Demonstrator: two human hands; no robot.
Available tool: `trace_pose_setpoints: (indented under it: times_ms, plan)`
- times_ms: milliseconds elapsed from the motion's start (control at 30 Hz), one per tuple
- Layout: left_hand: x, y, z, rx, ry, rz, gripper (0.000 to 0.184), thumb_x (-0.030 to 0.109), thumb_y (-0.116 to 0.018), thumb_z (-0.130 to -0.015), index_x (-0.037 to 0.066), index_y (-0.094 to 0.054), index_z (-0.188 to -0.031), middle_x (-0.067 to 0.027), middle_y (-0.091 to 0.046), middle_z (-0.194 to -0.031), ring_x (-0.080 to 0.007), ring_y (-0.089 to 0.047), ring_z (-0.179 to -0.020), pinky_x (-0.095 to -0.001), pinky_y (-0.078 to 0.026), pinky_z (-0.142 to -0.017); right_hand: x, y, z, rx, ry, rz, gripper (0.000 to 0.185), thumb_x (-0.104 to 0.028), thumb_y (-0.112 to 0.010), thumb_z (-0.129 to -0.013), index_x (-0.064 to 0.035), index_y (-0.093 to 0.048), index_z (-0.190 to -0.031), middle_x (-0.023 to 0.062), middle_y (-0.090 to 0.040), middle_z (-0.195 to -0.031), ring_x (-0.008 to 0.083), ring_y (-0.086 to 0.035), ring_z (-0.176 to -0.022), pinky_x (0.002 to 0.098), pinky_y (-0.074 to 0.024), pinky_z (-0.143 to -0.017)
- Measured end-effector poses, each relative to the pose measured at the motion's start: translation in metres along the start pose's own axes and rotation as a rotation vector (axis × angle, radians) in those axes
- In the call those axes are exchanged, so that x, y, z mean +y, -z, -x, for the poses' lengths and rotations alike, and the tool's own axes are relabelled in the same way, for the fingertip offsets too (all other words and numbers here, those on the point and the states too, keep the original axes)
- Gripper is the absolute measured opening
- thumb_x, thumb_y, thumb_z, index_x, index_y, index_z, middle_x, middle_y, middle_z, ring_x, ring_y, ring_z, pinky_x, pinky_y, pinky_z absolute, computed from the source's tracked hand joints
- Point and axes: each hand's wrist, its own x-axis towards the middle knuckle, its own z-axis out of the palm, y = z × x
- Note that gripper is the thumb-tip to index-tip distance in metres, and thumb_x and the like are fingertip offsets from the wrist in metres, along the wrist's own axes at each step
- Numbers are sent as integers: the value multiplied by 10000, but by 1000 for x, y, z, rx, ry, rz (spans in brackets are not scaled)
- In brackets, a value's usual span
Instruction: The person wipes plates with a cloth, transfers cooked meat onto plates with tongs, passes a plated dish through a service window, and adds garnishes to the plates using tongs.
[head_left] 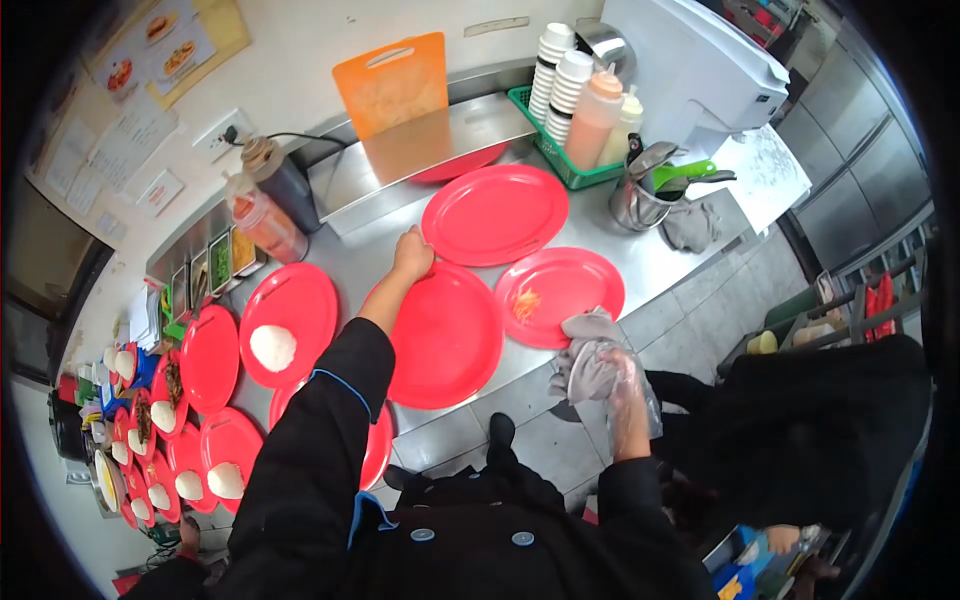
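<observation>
My left hand (412, 255) is closed at the upper left rim of a large bare red oval plate (445, 335); its fingers are partly hidden. Just above that lies another red oval plate (500, 215). My right hand (625, 390), in a clear plastic glove, grips a bunched grey cloth (590, 365) at the counter's front edge. Touching or very near the cloth is a smaller red plate (580, 285) with a small heap of orange shreds (525, 304) at its left side.
Red plates with white rice mounds (273, 347) line the left side. Sauce bottles (268, 220) and a topping tray (243, 250) stand behind them. An orange cutting board (395, 85), green basket (560, 165) and utensil pot (640, 200) are at the back. A person in black (820, 430) is close on the right.
</observation>
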Motion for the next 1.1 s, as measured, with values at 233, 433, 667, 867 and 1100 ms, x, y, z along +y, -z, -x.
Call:
trace_pose_setpoints:
  times_ms: [233, 433, 667, 867, 1100]
  plan:
    - [9, -37, -21, 88, 146, 61, 429, 105, -676, -677, -19, -557, -1070, -226, -628, -973, -374, -599, -937, -397, -481, -815, -50, -11, 9, 101, 87, 38, 477, -160, -648, -604, -19, -569, -1052, 89, -589, -952, 239, -575, -889, 356, -449, -814]
    - [41, -2, 25, 201, -65, 28, 404, 156, -698, -707, -3, -565, -1054, -196, -638, -909, -356, -606, -856, -396, -487, -767, -64, 31, -10, 195, 72, -24, 375, -180, -632, -653, -6, -574, -981, 106, -605, -917, 252, -604, -836, 352, -481, -769]
    - [26, 56, 252, -973, 750, 483, 622, 512, -478, -883, -102, -545, -960, -222, -636, -759, -266, -665, -625, -327, -555, -502, -92, -26, 40, -127, -15, 350, 499, -120, -581, -681, 102, -469, -1114, 218, -607, -865, 358, -637, -724, 483, -557, -629]
    - [17, -1, 296, -142, 752, 1464, 499, 374, -477, -928, -119, -484, -1005, -275, -609, -922, -332, -644, -864, -372, -546, -783, -54, -72, 42, -406, -60, 650, 423, -73, -618, -712, 49, -558, -1112, 135, -636, -916, 211, -630, -748, 317, -519, -701]
    - [-7, 0, 246, 139, 654, 1583, 344, 244, -459, -948, -99, -486, -932, -277, -596, -929, -349, -628, -892, -389, -529, -826, -38, -135, 65, -453, -267, 525, 490, -46, -600, -716, 12, -532, -1197, 119, -627, -977, 182, -617, -786, 292, -504, -716]
